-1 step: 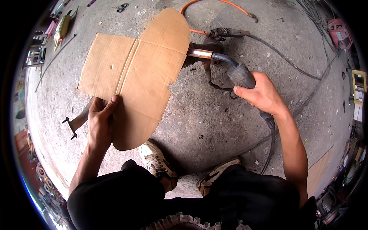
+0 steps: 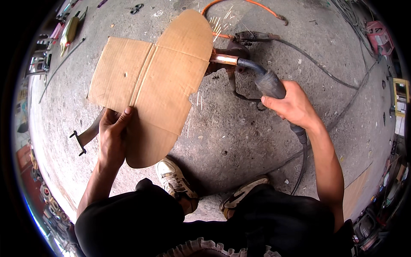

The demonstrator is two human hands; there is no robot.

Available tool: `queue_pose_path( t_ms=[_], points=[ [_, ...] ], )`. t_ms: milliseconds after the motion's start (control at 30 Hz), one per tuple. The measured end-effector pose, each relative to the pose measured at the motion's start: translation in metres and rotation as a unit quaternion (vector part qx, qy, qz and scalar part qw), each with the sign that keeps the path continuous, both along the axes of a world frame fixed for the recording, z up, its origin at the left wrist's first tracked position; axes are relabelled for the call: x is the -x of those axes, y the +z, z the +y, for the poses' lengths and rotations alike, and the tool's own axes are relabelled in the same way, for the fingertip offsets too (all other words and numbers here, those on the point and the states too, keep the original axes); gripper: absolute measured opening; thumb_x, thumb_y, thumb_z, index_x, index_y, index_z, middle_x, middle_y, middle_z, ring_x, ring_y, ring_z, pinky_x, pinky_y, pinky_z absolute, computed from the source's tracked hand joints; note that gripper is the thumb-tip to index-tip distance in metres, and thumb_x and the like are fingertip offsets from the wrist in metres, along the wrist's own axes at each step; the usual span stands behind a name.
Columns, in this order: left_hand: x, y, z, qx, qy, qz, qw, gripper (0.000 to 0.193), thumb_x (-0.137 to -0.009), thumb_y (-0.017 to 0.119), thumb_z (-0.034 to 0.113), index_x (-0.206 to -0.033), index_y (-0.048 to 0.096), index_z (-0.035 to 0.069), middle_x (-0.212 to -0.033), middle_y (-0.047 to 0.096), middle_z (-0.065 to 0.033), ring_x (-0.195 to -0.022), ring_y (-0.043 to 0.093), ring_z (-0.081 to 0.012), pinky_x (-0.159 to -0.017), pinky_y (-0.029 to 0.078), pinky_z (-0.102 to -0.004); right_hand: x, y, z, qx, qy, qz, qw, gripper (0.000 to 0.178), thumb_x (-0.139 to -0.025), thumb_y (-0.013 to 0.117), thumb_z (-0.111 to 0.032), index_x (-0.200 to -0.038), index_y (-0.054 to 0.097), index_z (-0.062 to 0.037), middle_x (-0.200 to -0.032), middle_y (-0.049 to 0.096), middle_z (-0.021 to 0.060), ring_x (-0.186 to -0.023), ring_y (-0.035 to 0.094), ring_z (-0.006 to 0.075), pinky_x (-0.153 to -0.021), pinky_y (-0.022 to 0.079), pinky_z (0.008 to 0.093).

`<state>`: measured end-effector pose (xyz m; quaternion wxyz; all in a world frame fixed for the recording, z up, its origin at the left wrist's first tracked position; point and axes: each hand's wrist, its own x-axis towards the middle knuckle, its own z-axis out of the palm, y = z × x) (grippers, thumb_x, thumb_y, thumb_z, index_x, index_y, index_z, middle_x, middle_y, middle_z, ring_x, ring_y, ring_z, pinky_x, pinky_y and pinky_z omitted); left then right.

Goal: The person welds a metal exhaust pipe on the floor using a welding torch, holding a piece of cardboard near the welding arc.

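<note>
My left hand (image 2: 113, 132) pinches a cut piece of brown cardboard (image 2: 171, 85) at its near edge, thumb on top. My right hand (image 2: 293, 105) is wrapped round the dark handle of a welding torch (image 2: 270, 85), whose copper nozzle (image 2: 225, 59) points left behind the cardboard. The nozzle's tip is hidden by the sheet. Bright sparks (image 2: 219, 28) fly out past the cardboard's far right edge, with a few thin streaks below its notch. A rusty metal part (image 2: 239, 51) lies beneath the nozzle. From under the cardboard's left side sticks a metal pipe with a flange (image 2: 90, 135).
An orange cable (image 2: 257, 5) and a black clamp (image 2: 257, 36) with its lead lie beyond the torch. Scissors (image 2: 136, 8) rest at the far left, a thin rod (image 2: 60, 70) nearer. A pink frame (image 2: 379, 38) stands far right. My shoes (image 2: 173, 177) are on the concrete floor.
Sparks have appeared around the cardboard's right side. Both hands, the cardboard and the torch hold almost the same place.
</note>
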<state>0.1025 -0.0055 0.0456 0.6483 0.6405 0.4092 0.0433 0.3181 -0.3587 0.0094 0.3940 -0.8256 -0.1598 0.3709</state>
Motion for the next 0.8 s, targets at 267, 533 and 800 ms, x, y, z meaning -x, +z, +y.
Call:
queue_pose_path(
  t_ms=[267,533,800],
  points=[
    [-0.004,0.008,-0.005,-0.014,0.036,-0.022,0.999,0.026,-0.099,0.069,0.020,-0.111,0.059,-0.001,-0.092,0.065,-0.0040,-0.080,0.058,-0.0089,-0.073,0.047,-0.0245,-0.001,-0.003,0.000,-0.026,-0.006,0.016,1.000,0.027,-0.082,0.075,-0.022,-0.078,0.060,-0.0006,-0.065,0.053,-0.0015,-0.061,0.049,0.0086,-0.055,0.041,0.0321],
    [0.011,-0.009,0.015,-0.125,0.020,0.002,0.992,0.028,-0.097,0.073,0.025,-0.085,0.055,0.008,-0.073,0.053,0.0023,-0.062,0.046,-0.0055,-0.058,0.037,-0.0223,0.000,0.000,0.000,-0.032,-0.012,0.020,0.999,0.027,-0.082,0.074,-0.022,-0.076,0.059,-0.0012,-0.064,0.051,-0.0019,-0.060,0.047,0.0083,-0.054,0.040,0.0320],
    [0.004,-0.002,0.008,-0.015,0.062,0.000,0.998,0.020,-0.097,0.072,0.019,-0.097,0.058,0.005,-0.083,0.059,-0.0002,-0.070,0.052,-0.0068,-0.064,0.042,-0.0224,-0.001,0.000,-0.002,-0.015,0.005,0.002,1.000,0.029,-0.082,0.074,-0.024,-0.076,0.059,-0.0001,-0.063,0.052,-0.0006,-0.060,0.049,0.0098,-0.056,0.041,0.0333]
  ],
)
